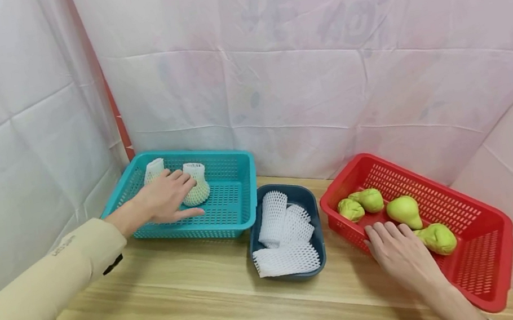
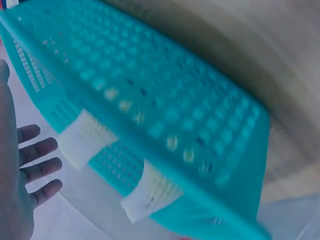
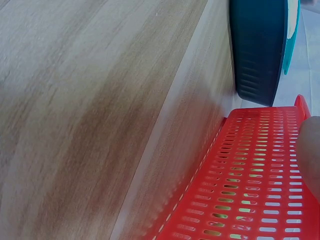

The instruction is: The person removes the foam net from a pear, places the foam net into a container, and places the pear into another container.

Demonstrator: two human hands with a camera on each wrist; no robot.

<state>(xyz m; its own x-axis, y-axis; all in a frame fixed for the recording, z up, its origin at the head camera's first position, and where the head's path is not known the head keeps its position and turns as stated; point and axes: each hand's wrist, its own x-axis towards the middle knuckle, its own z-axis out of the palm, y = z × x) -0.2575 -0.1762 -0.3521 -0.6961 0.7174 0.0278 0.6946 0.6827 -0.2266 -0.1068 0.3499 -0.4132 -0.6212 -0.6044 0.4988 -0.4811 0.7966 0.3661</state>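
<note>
My left hand [image 1: 167, 195] is over the teal basket [image 1: 226, 223], its fingers extended and holding nothing. Close to those fingers, a pear in a white foam net [image 1: 197, 187] stands in the basket. Partly behind the hand is a second white foam net [image 1: 154, 168]; its contents are mostly hidden in the head view. The left wrist view shows the fingers [image 2: 42, 150] spread apart from both nets. At the near rim of the red basket [image 1: 479, 252], my right hand [image 1: 401, 251] lies with relaxed fingers, beside several yellow-green pears [image 1: 404, 211]. Its fingertips are partly hidden.
Between the two baskets sits a dark blue tray [image 1: 317, 229] with several empty white foam nets [image 1: 286, 257]. All three containers stand on a wooden table [image 1: 202, 318]. Pale cloth [image 1: 294, 79] hangs close behind them and at both sides.
</note>
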